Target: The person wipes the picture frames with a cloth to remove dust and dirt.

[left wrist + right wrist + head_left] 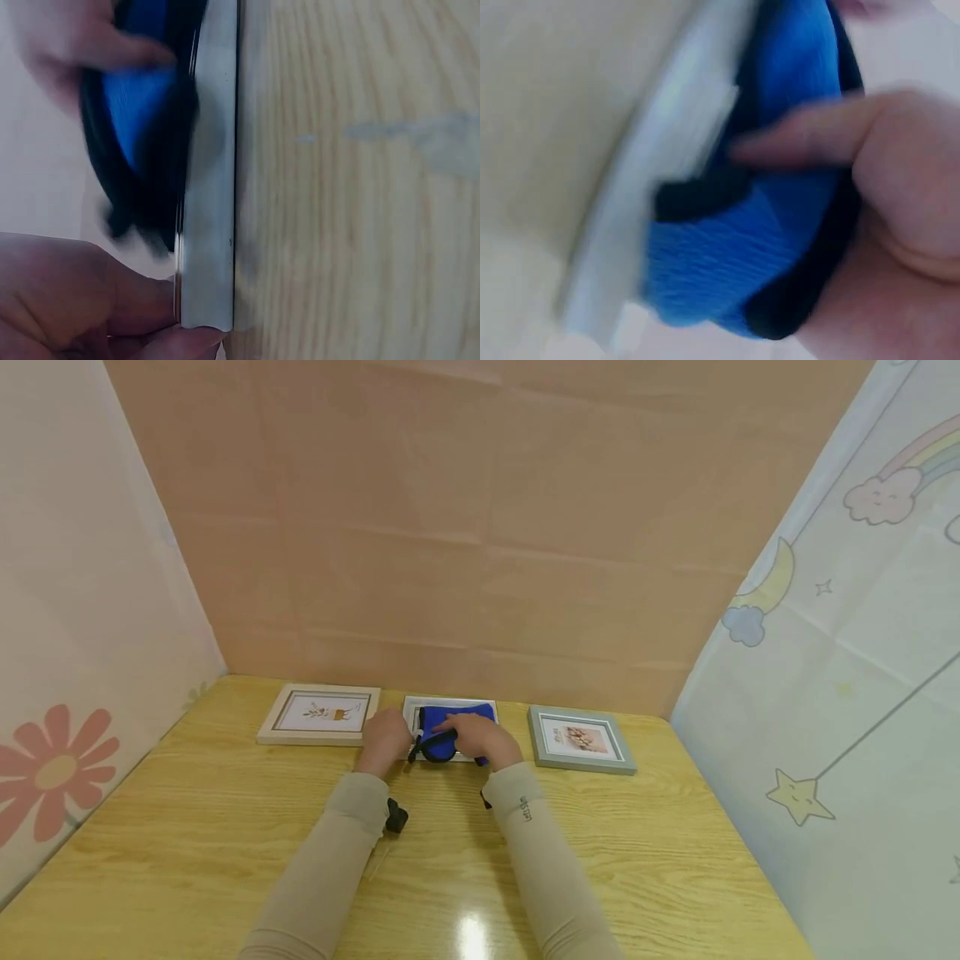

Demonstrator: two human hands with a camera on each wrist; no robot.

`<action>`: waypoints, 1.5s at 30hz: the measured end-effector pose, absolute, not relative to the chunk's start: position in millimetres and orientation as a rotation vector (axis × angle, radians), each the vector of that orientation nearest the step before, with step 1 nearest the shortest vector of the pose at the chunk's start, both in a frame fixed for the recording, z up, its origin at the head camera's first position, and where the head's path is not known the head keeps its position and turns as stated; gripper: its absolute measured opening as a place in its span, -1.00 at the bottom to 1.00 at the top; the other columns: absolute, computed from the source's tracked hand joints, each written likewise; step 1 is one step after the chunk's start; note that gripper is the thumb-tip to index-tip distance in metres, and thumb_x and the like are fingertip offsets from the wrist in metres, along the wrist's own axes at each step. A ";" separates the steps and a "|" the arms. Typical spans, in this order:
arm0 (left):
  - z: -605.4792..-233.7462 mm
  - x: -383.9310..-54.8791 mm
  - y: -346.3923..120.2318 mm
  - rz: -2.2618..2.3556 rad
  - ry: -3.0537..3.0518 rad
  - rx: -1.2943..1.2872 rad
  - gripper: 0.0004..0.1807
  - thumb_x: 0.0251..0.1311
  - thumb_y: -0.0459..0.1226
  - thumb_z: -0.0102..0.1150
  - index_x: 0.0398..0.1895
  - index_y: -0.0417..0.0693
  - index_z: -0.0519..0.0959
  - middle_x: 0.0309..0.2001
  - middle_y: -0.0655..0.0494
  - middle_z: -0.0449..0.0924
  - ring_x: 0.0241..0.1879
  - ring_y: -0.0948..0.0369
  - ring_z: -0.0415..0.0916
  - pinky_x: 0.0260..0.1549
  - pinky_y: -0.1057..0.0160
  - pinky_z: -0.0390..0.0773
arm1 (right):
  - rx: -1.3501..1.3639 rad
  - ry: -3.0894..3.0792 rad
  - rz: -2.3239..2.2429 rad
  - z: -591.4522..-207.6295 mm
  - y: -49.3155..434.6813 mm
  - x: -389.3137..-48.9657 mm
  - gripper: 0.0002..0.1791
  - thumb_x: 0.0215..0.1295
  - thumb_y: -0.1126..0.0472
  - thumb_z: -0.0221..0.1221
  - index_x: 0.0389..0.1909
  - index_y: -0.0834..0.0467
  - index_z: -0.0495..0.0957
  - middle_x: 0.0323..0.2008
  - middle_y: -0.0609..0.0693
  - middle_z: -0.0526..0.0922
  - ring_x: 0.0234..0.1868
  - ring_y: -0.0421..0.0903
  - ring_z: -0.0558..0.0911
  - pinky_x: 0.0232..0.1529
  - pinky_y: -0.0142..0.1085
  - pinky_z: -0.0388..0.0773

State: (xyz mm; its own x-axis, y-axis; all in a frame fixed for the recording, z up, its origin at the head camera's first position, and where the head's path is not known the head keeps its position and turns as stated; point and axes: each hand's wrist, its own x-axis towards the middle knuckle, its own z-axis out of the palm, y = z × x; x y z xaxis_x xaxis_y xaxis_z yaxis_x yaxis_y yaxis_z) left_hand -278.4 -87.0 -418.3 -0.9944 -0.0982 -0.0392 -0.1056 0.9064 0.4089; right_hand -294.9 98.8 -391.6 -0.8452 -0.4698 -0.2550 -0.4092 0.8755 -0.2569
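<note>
A white picture frame [450, 701] lies at the back middle of the table, and its edge [208, 255] fills the centre of the left wrist view. My left hand [386, 740] pinches one corner of it between thumb and finger. Over the frame's face lies a blue cloth [712, 262] with black edging, bunched and folded. My right hand [483, 737] holds this cloth against the frame, its thumb lying across the blue fabric in the right wrist view. Most of the picture is hidden under the cloth and hand. Both wrist views are partly blurred.
A cream frame [322, 742] with a plant picture lies to the left. A grey-green frame [585, 767] with a flower picture lies to the right. Behind the wooden table [442, 868] hangs a peach backdrop [480, 543], with patterned sheets at both sides.
</note>
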 end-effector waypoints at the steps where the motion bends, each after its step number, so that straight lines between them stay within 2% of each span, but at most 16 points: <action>1: -418.8 -279.0 -87.6 0.656 3.047 -0.164 -0.79 0.39 -0.34 0.22 -0.21 -0.33 0.78 -0.06 -0.22 0.84 -0.06 -0.12 0.81 0.00 -0.09 0.82 | -0.645 2.721 -0.286 -388.8 102.0 -295.4 -0.26 0.51 0.55 -0.09 0.52 -0.12 0.56 0.70 0.04 0.32 0.07 0.03 0.61 -0.13 -0.22 0.47; 4: -419.0 -280.3 -88.5 0.669 3.043 -0.164 -0.79 0.38 -0.35 0.21 -0.23 -0.33 0.77 -0.06 -0.23 0.84 -0.08 -0.11 0.81 -0.03 -0.09 0.83 | -0.565 2.755 -0.296 -383.8 112.1 -296.5 -0.27 0.49 0.56 -0.08 0.44 -0.13 0.64 0.60 0.03 0.48 0.00 -0.02 0.58 -0.18 -0.22 0.43; 7: -418.2 -280.5 -88.2 0.692 3.036 -0.165 -0.79 0.38 -0.37 0.21 -0.23 -0.36 0.77 -0.07 -0.25 0.83 -0.09 -0.13 0.80 -0.05 -0.09 0.83 | -0.483 2.857 -0.297 -387.4 115.7 -297.2 -0.34 0.54 0.51 -0.05 0.47 -0.07 0.60 0.59 0.09 0.49 0.42 0.10 0.59 0.26 -0.15 0.59; 9: -418.0 -280.3 -87.4 0.686 3.033 -0.163 -0.79 0.38 -0.38 0.20 -0.22 -0.36 0.76 -0.06 -0.26 0.83 -0.08 -0.14 0.81 -0.04 -0.09 0.83 | -0.456 2.913 -0.288 -393.7 113.2 -297.9 -0.37 0.59 0.46 -0.05 0.53 -0.04 0.54 0.65 0.14 0.40 0.65 0.25 0.39 0.60 0.03 0.44; 12: -418.4 -280.3 -85.5 0.684 3.032 -0.174 -0.81 0.36 -0.39 0.20 -0.20 -0.36 0.77 -0.04 -0.25 0.83 -0.04 -0.14 0.80 0.01 -0.09 0.82 | -0.497 2.935 -0.264 -401.8 104.6 -298.4 -0.38 0.62 0.43 -0.03 0.59 -0.03 0.47 0.71 0.16 0.28 0.74 0.36 0.17 0.75 0.17 0.17; 16: -417.9 -280.3 -83.7 0.655 3.045 -0.179 -0.80 0.36 -0.37 0.20 -0.19 -0.33 0.77 -0.04 -0.22 0.84 -0.01 -0.14 0.80 0.06 -0.09 0.80 | -0.665 2.829 -0.240 -398.3 96.9 -296.7 -0.30 0.56 0.49 -0.04 0.59 -0.09 0.47 0.73 0.09 0.25 0.66 0.23 0.38 0.55 -0.11 0.48; 18: -417.3 -280.3 -83.8 0.633 3.053 -0.181 -0.79 0.37 -0.35 0.21 -0.18 -0.32 0.78 -0.04 -0.22 0.85 0.00 -0.14 0.80 0.07 -0.09 0.80 | -0.715 2.733 -0.285 -390.9 98.6 -295.6 -0.26 0.53 0.54 -0.08 0.56 -0.11 0.50 0.71 0.06 0.29 0.38 0.12 0.64 0.07 -0.25 0.54; 20: -416.7 -280.4 -84.5 0.627 3.057 -0.186 -0.79 0.38 -0.36 0.19 -0.18 -0.32 0.78 -0.04 -0.23 0.84 -0.01 -0.14 0.81 0.05 -0.09 0.80 | -0.712 2.678 -0.316 -382.0 104.3 -294.3 -0.25 0.49 0.57 -0.10 0.50 -0.11 0.58 0.65 0.06 0.40 0.00 0.01 0.66 -0.19 -0.24 0.35; 23: -416.2 -280.5 -85.8 0.647 3.056 -0.177 -0.77 0.41 -0.38 0.12 -0.21 -0.33 0.77 -0.07 -0.24 0.84 -0.08 -0.12 0.81 -0.02 -0.08 0.82 | -0.591 2.686 -0.356 -371.2 118.3 -292.6 -0.29 0.49 0.57 -0.10 0.38 -0.08 0.69 0.54 0.09 0.56 -0.16 -0.02 0.50 -0.26 -0.25 0.27; 26: -416.1 -279.8 -86.9 0.662 3.053 -0.156 -0.73 0.45 -0.41 0.04 -0.27 -0.32 0.74 -0.14 -0.23 0.83 -0.18 -0.07 0.79 -0.12 -0.05 0.82 | -0.427 2.788 -0.346 -367.8 131.9 -293.2 -0.36 0.52 0.53 -0.07 0.34 -0.07 0.72 0.49 0.10 0.61 -0.03 -0.07 0.55 -0.19 -0.25 0.33; 33: -417.4 -276.4 -88.4 0.681 3.071 -0.133 -0.73 0.44 -0.42 0.05 -0.35 -0.30 0.73 -0.26 -0.19 0.80 -0.31 0.00 0.75 -0.26 -0.02 0.81 | -0.247 2.797 -0.501 -390.5 138.4 -312.3 -0.28 0.55 0.50 -0.10 0.63 -0.05 0.41 0.77 0.26 0.02 -0.57 -0.18 0.25 -0.51 -0.32 0.18; 35: -416.3 -276.7 -88.7 0.707 3.052 -0.130 -0.70 0.44 -0.42 0.06 -0.46 -0.26 0.69 -0.39 -0.12 0.73 -0.42 0.07 0.64 -0.40 0.08 0.73 | -0.212 2.808 -0.543 -397.8 136.6 -318.1 -0.26 0.54 0.48 -0.09 0.66 -0.07 0.36 0.79 0.32 -0.12 -0.50 -0.06 0.57 -0.55 -0.33 0.15; 36: -415.8 -276.3 -88.7 0.717 3.050 -0.128 -0.69 0.44 -0.42 0.06 -0.51 -0.23 0.66 -0.45 -0.08 0.68 -0.45 0.10 0.57 -0.45 0.11 0.67 | -0.195 2.816 -0.565 -400.3 135.8 -320.4 -0.25 0.53 0.47 -0.09 0.66 -0.07 0.35 0.78 0.32 -0.11 -0.25 0.02 0.75 -0.57 -0.33 0.16; 40: -415.4 -275.7 -88.8 0.739 3.050 -0.133 -0.62 0.42 -0.43 0.07 -0.65 -0.10 0.52 -0.55 0.05 0.49 -0.48 0.14 0.39 -0.48 0.16 0.52 | -0.223 2.818 -0.524 -395.9 137.9 -316.7 -0.26 0.47 0.46 -0.09 0.61 -0.03 0.44 0.71 0.24 0.24 0.29 0.12 0.66 -0.46 -0.29 0.25; 43: -416.8 -275.6 -88.5 0.738 3.057 -0.139 -0.62 0.39 -0.42 0.07 -0.67 -0.08 0.50 -0.55 0.05 0.50 -0.47 0.13 0.41 -0.44 0.13 0.57 | -0.285 2.768 -0.412 -378.7 142.5 -302.1 -0.33 0.49 0.42 -0.09 0.56 0.03 0.50 0.60 0.14 0.48 0.12 0.03 0.59 -0.22 -0.24 0.36; 45: -417.0 -276.3 -88.1 0.728 3.054 -0.144 -0.63 0.39 -0.42 0.07 -0.65 -0.09 0.53 -0.52 0.04 0.54 -0.47 0.13 0.43 -0.42 0.12 0.60 | -0.312 2.729 -0.351 -366.6 144.2 -292.4 -0.35 0.50 0.40 -0.11 0.54 0.06 0.52 0.57 0.14 0.51 0.18 0.04 0.57 -0.05 -0.20 0.37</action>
